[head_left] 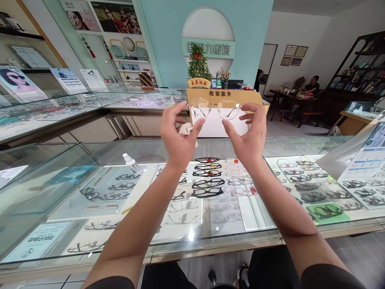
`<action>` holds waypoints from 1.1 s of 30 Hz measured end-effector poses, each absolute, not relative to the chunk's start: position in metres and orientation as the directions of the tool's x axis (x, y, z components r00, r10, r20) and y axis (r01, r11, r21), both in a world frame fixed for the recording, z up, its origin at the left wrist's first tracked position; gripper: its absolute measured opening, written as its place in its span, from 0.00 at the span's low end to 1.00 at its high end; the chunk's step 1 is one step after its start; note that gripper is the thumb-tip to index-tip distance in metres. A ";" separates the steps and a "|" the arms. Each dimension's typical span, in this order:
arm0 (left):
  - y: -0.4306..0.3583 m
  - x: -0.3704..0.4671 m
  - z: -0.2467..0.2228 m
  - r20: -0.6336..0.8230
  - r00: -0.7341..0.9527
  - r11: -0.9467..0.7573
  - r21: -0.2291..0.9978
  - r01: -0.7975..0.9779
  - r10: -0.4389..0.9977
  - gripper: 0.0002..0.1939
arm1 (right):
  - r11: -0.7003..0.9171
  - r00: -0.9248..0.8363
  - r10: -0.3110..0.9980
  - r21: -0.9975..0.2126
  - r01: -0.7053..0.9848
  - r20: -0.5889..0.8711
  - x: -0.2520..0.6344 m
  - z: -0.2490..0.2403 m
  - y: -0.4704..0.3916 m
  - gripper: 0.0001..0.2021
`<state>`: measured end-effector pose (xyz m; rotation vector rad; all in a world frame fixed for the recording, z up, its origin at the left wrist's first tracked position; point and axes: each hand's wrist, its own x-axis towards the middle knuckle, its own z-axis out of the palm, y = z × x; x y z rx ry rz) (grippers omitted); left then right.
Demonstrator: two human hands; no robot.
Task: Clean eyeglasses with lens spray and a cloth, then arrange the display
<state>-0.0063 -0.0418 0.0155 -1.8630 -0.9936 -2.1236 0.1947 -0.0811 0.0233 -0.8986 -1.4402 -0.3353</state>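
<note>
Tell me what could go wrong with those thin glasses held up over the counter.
The glasses could slip and hit the glass counter, since only the fingertips of the left hand and right hand hold them. Uneven pressure might bend the thin rims. The left hand also has a crumpled white wipe tucked in it, which may make its grip less sure.

Both black sleeves (329,277) cut off at the bottom edge, fine print (370,154) on the right-hand placard (357,160) illegibly small.
</note>
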 end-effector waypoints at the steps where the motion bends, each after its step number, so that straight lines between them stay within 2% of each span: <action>1: -0.041 -0.006 0.015 0.924 -0.219 -0.772 0.382 0.507 0.313 0.32 | 0.643 0.153 0.307 -0.324 0.695 0.939 0.194 0.023 -0.081 0.24; 7: -0.044 -0.003 0.015 0.917 -0.250 -0.799 0.395 0.453 0.311 0.32 | 0.634 0.156 0.305 -0.323 0.703 0.939 0.191 0.023 -0.082 0.23; 15: -0.054 0.004 0.015 0.945 -0.271 -0.822 0.299 0.485 0.183 0.28 | 0.642 0.186 0.398 -0.418 0.643 0.898 0.192 0.018 -0.074 0.25; 25: -0.046 0.001 0.013 0.960 -0.257 -0.791 0.240 0.562 0.109 0.36 | 0.688 0.162 0.411 -0.422 0.590 0.897 0.188 0.016 -0.073 0.24; 29: -0.047 0.003 0.013 0.936 -0.275 -0.808 0.334 0.485 0.221 0.34 | 0.663 0.173 0.384 -0.401 0.632 0.907 0.187 0.016 -0.076 0.25; 33: -0.047 0.004 0.012 0.906 -0.247 -0.762 0.423 0.491 0.344 0.35 | 0.663 0.185 0.397 -0.420 0.619 0.899 0.186 0.018 -0.079 0.27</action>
